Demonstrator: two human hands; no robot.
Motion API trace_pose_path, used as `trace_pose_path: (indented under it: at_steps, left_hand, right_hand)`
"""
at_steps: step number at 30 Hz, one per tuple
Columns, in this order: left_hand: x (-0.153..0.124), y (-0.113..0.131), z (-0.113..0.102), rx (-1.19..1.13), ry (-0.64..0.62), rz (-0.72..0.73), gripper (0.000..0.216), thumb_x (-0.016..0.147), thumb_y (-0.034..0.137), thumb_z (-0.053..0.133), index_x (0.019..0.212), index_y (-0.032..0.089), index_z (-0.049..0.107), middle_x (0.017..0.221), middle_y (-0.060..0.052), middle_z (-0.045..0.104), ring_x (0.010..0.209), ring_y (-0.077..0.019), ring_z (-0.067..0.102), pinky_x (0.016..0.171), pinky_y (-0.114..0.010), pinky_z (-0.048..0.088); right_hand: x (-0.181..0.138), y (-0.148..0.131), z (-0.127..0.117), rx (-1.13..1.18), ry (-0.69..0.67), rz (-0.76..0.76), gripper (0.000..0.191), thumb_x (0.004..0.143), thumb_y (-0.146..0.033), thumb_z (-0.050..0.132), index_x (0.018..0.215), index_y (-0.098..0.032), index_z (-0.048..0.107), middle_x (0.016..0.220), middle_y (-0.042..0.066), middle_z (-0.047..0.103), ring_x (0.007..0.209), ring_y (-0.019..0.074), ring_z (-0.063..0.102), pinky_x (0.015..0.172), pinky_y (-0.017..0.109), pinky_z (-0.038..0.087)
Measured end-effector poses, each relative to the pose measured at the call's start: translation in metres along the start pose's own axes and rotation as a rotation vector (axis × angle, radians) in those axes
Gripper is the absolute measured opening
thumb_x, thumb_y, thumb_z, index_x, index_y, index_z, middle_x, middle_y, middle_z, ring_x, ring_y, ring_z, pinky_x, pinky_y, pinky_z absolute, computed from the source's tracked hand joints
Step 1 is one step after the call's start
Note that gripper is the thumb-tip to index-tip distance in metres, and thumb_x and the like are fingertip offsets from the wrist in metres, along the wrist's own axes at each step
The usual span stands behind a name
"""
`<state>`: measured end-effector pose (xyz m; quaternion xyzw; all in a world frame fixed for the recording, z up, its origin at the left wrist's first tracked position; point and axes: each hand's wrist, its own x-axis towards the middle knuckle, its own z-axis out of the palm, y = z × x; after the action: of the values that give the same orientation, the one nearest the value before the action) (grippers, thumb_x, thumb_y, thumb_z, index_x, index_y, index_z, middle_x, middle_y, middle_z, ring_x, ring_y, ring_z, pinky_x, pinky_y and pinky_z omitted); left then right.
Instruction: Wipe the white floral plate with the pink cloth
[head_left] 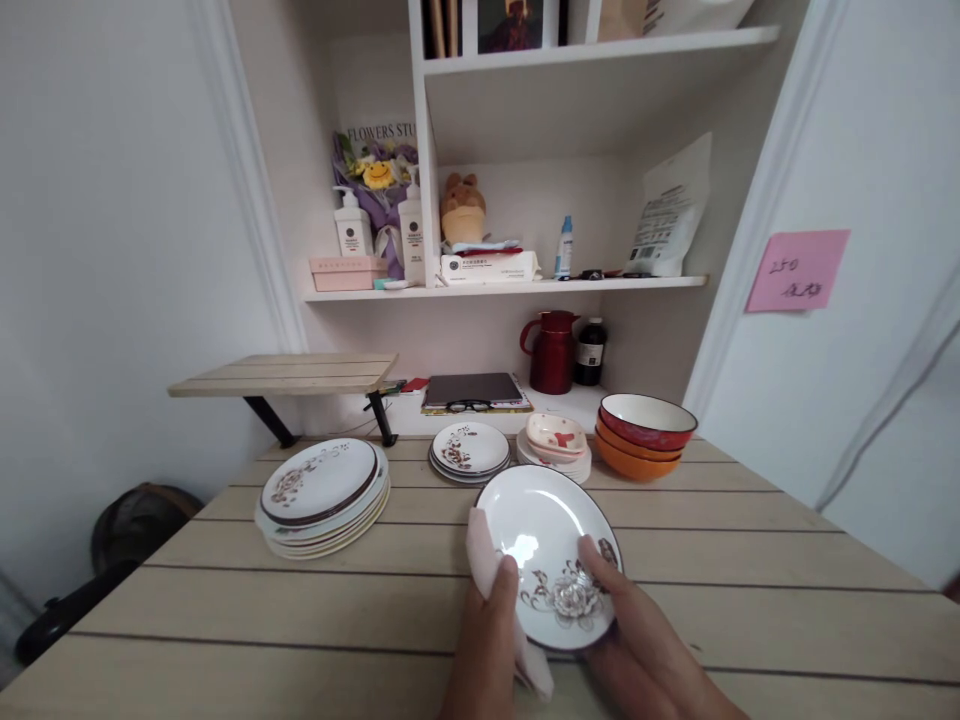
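A white plate (555, 530) with a dark rim and a brown flower print is held up, tilted toward me, above the table's front part. My left hand (484, 630) grips its left edge through a pale pink cloth (484, 545), the thumb lying on the plate's face. The cloth hangs down below the hand. On the right edge my right hand (637, 620) is closed, thumb on top and fingers hidden underneath. Behind the plate stand a stack of small flowered plates (457, 450) and small patterned dishes (559, 437) on white plates.
At left a tall stack of plates (322, 490) stands near a raised wooden shelf (292, 372). Red and orange bowls (645, 435) are stacked at right. A red jug (553, 355), a dark bottle (591, 350) and a laptop-like flat slab (474, 388) with glasses are at the back.
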<state>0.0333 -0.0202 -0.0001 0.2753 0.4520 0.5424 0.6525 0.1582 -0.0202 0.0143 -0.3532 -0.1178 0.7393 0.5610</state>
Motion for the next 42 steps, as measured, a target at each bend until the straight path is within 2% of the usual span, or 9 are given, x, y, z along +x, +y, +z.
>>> trace_pose_path:
  at_steps: [7, 12, 16, 19, 22, 24, 29, 34, 42]
  left_hand:
    - [0.001, 0.001, 0.001, 0.244, 0.12, -0.036, 0.068, 0.066, 0.07, 0.052, 0.097, 0.01, 0.063, 0.053, -0.004, 0.06, 0.04, -0.0119, 0.048, 0.035, -0.02, 0.029]
    - [-0.002, 0.022, -0.012, 0.226, 0.275, 0.055, 0.069, 0.07, 0.068, 0.048, 0.109, 0.013, 0.059, 0.054, -0.002, 0.059, 0.04, -0.0106, 0.047, 0.037, -0.02, 0.031]
    - [-0.007, 0.045, -0.024, -0.072, 0.454, 0.244, 0.061, 0.074, 0.057, 0.055, 0.122, 0.02, 0.048, 0.08, -0.002, 0.066, 0.062, -0.0113, 0.059, 0.056, -0.021, 0.046]
    - [-0.014, 0.052, -0.02, -0.219, 0.326, 0.314, 0.055, 0.076, 0.052, 0.057, 0.12, 0.02, 0.051, 0.083, -0.003, 0.068, 0.073, -0.0128, 0.062, 0.065, -0.022, 0.048]
    - [-0.018, 0.045, -0.012, -0.274, -0.005, 0.171, 0.06, 0.075, 0.06, 0.051, 0.112, 0.013, 0.06, 0.102, -0.013, 0.068, 0.092, -0.0226, 0.062, 0.078, -0.032, 0.049]
    - [-0.019, 0.038, -0.01, -0.242, -0.071, 0.179, 0.061, 0.073, 0.061, 0.053, 0.111, 0.014, 0.061, 0.113, -0.014, 0.064, 0.106, -0.0267, 0.057, 0.089, -0.036, 0.046]
    - [-0.022, 0.031, -0.008, 0.191, -0.132, 0.25, 0.074, 0.073, 0.065, 0.049, 0.123, 0.012, 0.052, 0.128, -0.017, 0.053, 0.121, -0.031, 0.045, 0.102, -0.04, 0.036]
    - [-0.016, 0.028, -0.007, 0.896, 0.107, 0.887, 0.051, 0.078, 0.039, 0.055, 0.126, 0.022, 0.05, 0.145, -0.01, 0.029, 0.132, -0.026, 0.026, 0.11, -0.041, 0.016]
    - [0.008, 0.032, -0.032, 1.064, 0.321, 0.893, 0.035, 0.075, 0.031, 0.052, 0.107, 0.022, 0.062, 0.127, -0.011, 0.036, 0.115, -0.0269, 0.042, 0.101, -0.046, 0.032]
  right_hand:
    - [-0.005, 0.001, 0.006, 0.021, -0.041, -0.035, 0.04, 0.077, -0.027, 0.066, 0.113, -0.018, 0.053, 0.099, 0.006, 0.071, 0.093, 0.0221, 0.066, 0.085, 0.038, 0.053]
    - [0.004, 0.0, -0.001, 0.014, 0.097, -0.124, 0.034, 0.077, -0.022, 0.066, 0.108, -0.022, 0.053, 0.092, 0.002, 0.073, 0.089, 0.0199, 0.067, 0.081, 0.038, 0.056]
    - [0.014, -0.006, -0.012, 0.021, 0.17, -0.149, 0.027, 0.075, -0.015, 0.066, 0.099, -0.023, 0.056, 0.086, 0.0, 0.073, 0.088, 0.0183, 0.068, 0.079, 0.034, 0.057]
    - [0.015, -0.005, -0.012, -0.004, 0.153, -0.116, 0.025, 0.074, -0.014, 0.065, 0.097, -0.021, 0.058, 0.086, 0.002, 0.073, 0.086, 0.0196, 0.068, 0.078, 0.034, 0.056]
    - [0.007, 0.0, -0.006, -0.051, 0.079, -0.024, 0.03, 0.075, -0.018, 0.066, 0.103, -0.016, 0.058, 0.086, 0.006, 0.073, 0.086, 0.0211, 0.068, 0.08, 0.035, 0.055]
    - [0.0, 0.005, -0.001, -0.072, -0.003, 0.053, 0.035, 0.074, -0.021, 0.067, 0.107, -0.013, 0.058, 0.089, 0.009, 0.073, 0.087, 0.0222, 0.068, 0.082, 0.036, 0.053]
    - [-0.009, 0.012, 0.006, -0.041, -0.167, 0.148, 0.039, 0.075, -0.025, 0.066, 0.109, -0.009, 0.059, 0.091, 0.013, 0.072, 0.088, 0.0231, 0.067, 0.085, 0.036, 0.05]
    - [-0.006, 0.012, 0.004, 0.003, -0.166, 0.132, 0.035, 0.077, -0.024, 0.063, 0.109, -0.009, 0.059, 0.085, 0.012, 0.073, 0.085, 0.0224, 0.068, 0.086, 0.037, 0.049]
    - [-0.005, 0.007, 0.006, 0.04, -0.05, 0.117, 0.034, 0.08, -0.019, 0.059, 0.111, -0.007, 0.056, 0.081, 0.01, 0.073, 0.083, 0.0199, 0.068, 0.086, 0.033, 0.05]
